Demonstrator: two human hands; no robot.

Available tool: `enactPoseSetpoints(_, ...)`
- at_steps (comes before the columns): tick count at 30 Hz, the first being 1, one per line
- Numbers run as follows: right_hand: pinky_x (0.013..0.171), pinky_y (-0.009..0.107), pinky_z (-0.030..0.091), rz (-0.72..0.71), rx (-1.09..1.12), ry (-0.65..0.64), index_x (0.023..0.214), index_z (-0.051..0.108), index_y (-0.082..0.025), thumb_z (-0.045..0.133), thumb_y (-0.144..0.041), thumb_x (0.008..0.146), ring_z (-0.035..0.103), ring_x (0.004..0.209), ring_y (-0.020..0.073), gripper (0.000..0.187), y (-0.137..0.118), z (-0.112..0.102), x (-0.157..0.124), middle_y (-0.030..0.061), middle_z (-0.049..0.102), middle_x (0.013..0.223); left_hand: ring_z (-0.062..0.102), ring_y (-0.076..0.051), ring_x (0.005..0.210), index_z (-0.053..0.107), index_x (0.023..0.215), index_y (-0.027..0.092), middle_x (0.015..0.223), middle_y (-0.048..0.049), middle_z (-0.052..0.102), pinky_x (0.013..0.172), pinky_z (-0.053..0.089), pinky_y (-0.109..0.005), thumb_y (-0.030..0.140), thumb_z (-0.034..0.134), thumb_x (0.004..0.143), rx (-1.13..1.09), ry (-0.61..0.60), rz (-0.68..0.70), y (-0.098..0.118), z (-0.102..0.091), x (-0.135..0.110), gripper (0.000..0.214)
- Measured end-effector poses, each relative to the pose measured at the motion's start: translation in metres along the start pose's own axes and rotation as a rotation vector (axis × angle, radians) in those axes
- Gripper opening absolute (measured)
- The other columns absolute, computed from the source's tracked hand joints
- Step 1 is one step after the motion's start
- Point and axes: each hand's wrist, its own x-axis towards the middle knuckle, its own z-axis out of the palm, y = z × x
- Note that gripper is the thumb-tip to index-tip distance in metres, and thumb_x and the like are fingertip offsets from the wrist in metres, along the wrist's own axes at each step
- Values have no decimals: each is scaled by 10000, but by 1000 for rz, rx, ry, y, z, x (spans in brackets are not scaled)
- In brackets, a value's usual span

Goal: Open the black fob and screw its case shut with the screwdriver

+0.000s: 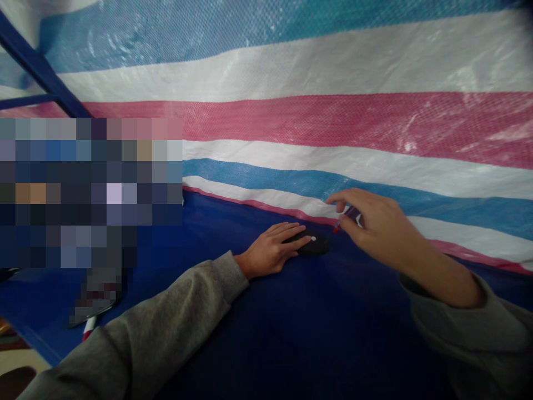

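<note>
My left hand [272,247] lies over a flat, rounded black object [318,245] on the blue tabletop. Its fingers rest along the far side, the index finger reaches a white spot on top, and the thumb is at the near side. To the right, my right hand [370,222] is raised just above the table, pinching a slim, partly see-through tool with a red end [336,227]. That red end points down toward the black object and appears apart from it. The palm side of the right hand hides part of the tool, and its exact kind is unclear.
A striped plastic sheet [291,119] hangs right behind the blue tabletop [266,333]. At the left, a pixelated area covers what stands there. A white and red item [89,328] lies partly behind my left sleeve. A blue frame bar [37,64] slants at the upper left.
</note>
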Motion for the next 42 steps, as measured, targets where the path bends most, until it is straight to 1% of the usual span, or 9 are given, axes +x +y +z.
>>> enactPoseSetpoints(5, 673, 339, 470, -15, 4, -13, 1001, 628, -183, 472, -98, 744, 624, 710, 199, 312, -2, 0, 0, 47, 669, 822, 397, -253, 1386, 464, 1391, 206, 1458, -107, 465, 1130, 375, -475, 263, 469, 975, -7, -16, -11, 1, -1, 0, 420)
enactPoseSetpoints(8, 704, 352, 480, -25, 2, -43, 1001, 633, -183, 473, -94, 748, 636, 746, 207, 312, -1, 2, -1, 62, 681, 886, 399, -252, 1385, 464, 1392, 213, 1456, -109, 467, 1133, 369, -478, 257, 474, 971, -7, -21, -15, 1, -2, 0, 423)
enactPoseSetpoints(13, 733, 366, 486, -14, -17, -73, 977, 648, -181, 454, -172, 849, 652, 793, 222, 233, -1, 4, -1, 72, 696, 913, 381, -249, 1395, 468, 1393, 189, 1465, -113, 454, 1154, 342, -451, 238, 490, 963, 16, -31, -4, 2, -2, 1, 434)
enactPoseSetpoints(17, 763, 373, 485, -53, -45, -77, 1007, 647, -175, 475, -132, 792, 654, 839, 232, 279, -2, 3, -2, 82, 690, 992, 403, -252, 1381, 475, 1388, 189, 1458, -111, 465, 1146, 353, -455, 252, 485, 967, 25, -26, -7, 1, -1, 1, 426)
enactPoseSetpoints(22, 720, 350, 486, -5, -10, -53, 980, 651, -186, 478, -170, 834, 651, 764, 210, 227, -3, 5, -2, 65, 700, 916, 397, -251, 1387, 460, 1397, 209, 1462, -104, 462, 1138, 363, -473, 256, 472, 973, 11, -19, -8, 1, -1, 0, 427)
enactPoseSetpoints(26, 740, 361, 485, -30, -16, -61, 1011, 639, -184, 480, -110, 770, 644, 767, 206, 298, -2, 6, -3, 74, 682, 986, 397, -253, 1387, 461, 1394, 207, 1464, -104, 459, 1137, 365, -472, 266, 468, 976, 7, -19, -9, 1, -1, 0, 423)
enactPoseSetpoints(34, 633, 341, 508, 4, 123, 0, 1000, 651, -229, 515, -187, 792, 656, 693, 207, 253, -2, -19, -8, 33, 705, 822, 392, -269, 1380, 408, 1425, 228, 1461, -132, 433, 1119, 373, -499, 266, 487, 961, -43, -19, -38, 1, 0, -1, 473)
enactPoseSetpoints(38, 736, 347, 549, -35, 229, -147, 1022, 676, -242, 544, -211, 827, 695, 852, 214, 238, -6, -16, -22, 26, 740, 951, 446, -282, 1304, 387, 1435, 237, 1404, -138, 423, 1065, 432, -491, 237, 571, 902, -68, -11, -99, -2, 2, -2, 564)
enactPoseSetpoints(42, 837, 372, 554, -114, 238, -291, 1088, 694, -235, 541, -150, 840, 704, 927, 216, 304, -4, 9, -42, 38, 753, 1012, 505, -257, 1216, 406, 1420, 226, 1319, -119, 472, 1026, 472, -447, 221, 568, 909, -108, -17, -159, -3, 0, -2, 536)
